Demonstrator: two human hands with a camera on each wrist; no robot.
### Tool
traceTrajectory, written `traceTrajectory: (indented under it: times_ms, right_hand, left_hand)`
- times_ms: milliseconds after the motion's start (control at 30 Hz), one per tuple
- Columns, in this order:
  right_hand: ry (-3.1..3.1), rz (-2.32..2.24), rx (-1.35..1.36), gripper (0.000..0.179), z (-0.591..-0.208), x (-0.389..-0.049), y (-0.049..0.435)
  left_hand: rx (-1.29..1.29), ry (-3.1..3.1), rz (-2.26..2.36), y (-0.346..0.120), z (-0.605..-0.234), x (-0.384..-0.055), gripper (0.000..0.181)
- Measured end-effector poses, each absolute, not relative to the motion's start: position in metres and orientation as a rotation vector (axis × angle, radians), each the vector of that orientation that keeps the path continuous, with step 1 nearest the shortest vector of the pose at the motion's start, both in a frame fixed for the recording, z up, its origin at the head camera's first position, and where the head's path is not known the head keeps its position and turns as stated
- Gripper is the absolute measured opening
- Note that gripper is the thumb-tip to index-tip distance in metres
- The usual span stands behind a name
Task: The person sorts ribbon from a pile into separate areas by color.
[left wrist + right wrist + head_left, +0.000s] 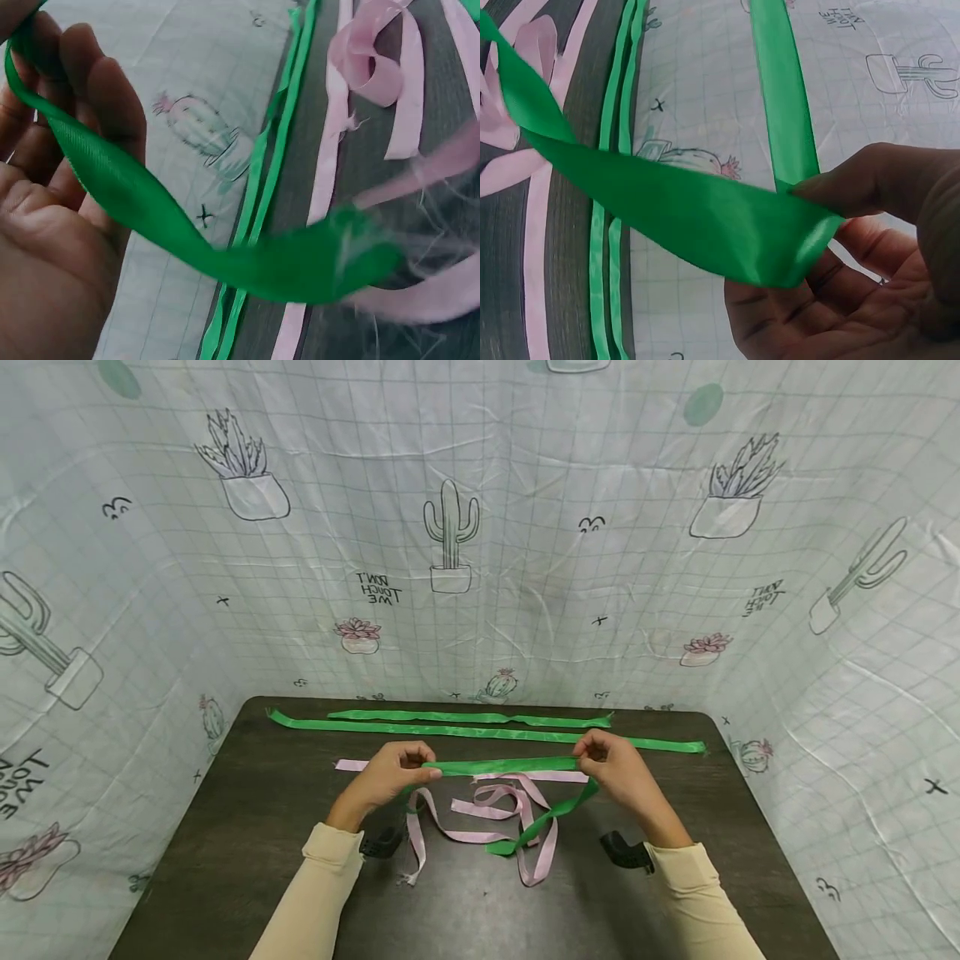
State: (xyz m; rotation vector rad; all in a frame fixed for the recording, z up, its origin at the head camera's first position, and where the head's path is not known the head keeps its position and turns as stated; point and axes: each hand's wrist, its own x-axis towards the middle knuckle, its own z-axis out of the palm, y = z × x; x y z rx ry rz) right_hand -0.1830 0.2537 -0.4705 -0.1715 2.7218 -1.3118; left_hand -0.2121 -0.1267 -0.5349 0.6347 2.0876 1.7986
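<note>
A green ribbon [510, 766] is stretched level between the two hands, above the dark table. My left hand [390, 772] pinches it near its left part, and a loose tail [142, 199] hangs from that hand in the left wrist view. My right hand [617, 767] pinches the other part between thumb and fingers. From there a longer green tail [675, 206] drops and twists down to the table. Beneath the hands lie pink ribbons: a straight strip [551, 776] behind, and a loosely looped length [468, 837] nearer the front.
Two green ribbons lie along the table's back edge, a longer one [450, 730] in front of a shorter one [427, 717]. A white grid-patterned cloth [525, 568] with cactus drawings hangs behind and at both sides. Dark wood table [225, 860] shows around the ribbons.
</note>
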Motion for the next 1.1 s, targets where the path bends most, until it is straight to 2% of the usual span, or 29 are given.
traceTrajectory:
  times_ms: [167,300,733,1100]
  right_hand:
    - [2.743,-1.287,-0.158,0.009,-0.469,-0.184,0.259]
    - [2.754,-1.272,-0.133,0.009,-0.469,-0.186,0.265]
    - [2.761,-1.241,-0.054,0.009,-0.462,-0.180,0.296]
    - [2.801,-1.220,0.017,0.012,-0.462,-0.180,0.325]
  left_hand:
    - [0.579,2.053,1.901,-0.146,-0.532,-0.210,0.014]
    - [0.552,2.008,1.985,-0.161,-0.530,-0.208,0.005]
    - [0.495,1.904,2.193,-0.219,-0.535,-0.195,0.023]
    - [0.350,1.885,2.366,-0.256,-0.534,-0.181,0.027]
